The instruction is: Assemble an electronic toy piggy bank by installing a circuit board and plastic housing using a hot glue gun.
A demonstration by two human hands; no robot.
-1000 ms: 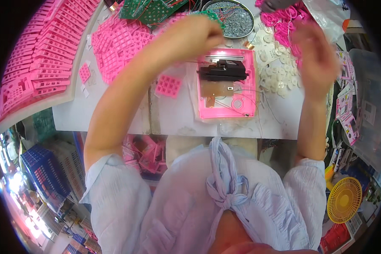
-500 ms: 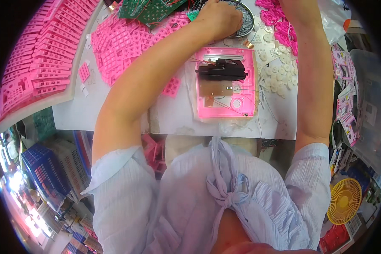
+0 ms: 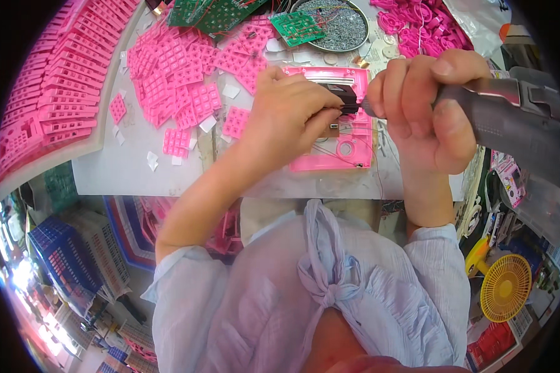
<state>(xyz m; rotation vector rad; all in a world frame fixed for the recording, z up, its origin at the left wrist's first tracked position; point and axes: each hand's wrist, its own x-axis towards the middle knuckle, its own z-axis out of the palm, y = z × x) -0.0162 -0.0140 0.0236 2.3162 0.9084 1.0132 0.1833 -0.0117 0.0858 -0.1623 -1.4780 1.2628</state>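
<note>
My right hand [image 3: 426,102] is wrapped round a grey electric screwdriver [image 3: 507,121], held nearly level with its front end pointing left. That end meets a black plastic mechanism [image 3: 347,94] in an open pink plastic housing [image 3: 302,163]. My left hand [image 3: 286,121] rests over the housing's left side, its thumb and forefinger pinched together close to the screwdriver's tip. Whatever is between those fingertips is too small or hidden to make out. Thin wires and a brown board [image 3: 333,130] show inside the housing, partly covered by my left hand.
Pink keypad pieces [image 3: 174,81] are heaped to the left, beside stacked pink housings [image 3: 68,81]. Beyond lie green circuit boards [image 3: 297,28] and a round dish [image 3: 368,28] of small metal parts. Magenta plastic pieces [image 3: 426,31] fill the far right. A yellow fan [image 3: 507,289] stands at lower right.
My left hand has come back from the metal-parts dish to the black mechanism. My right hand has drawn nearer from the far right, now with the electric screwdriver in it.
</note>
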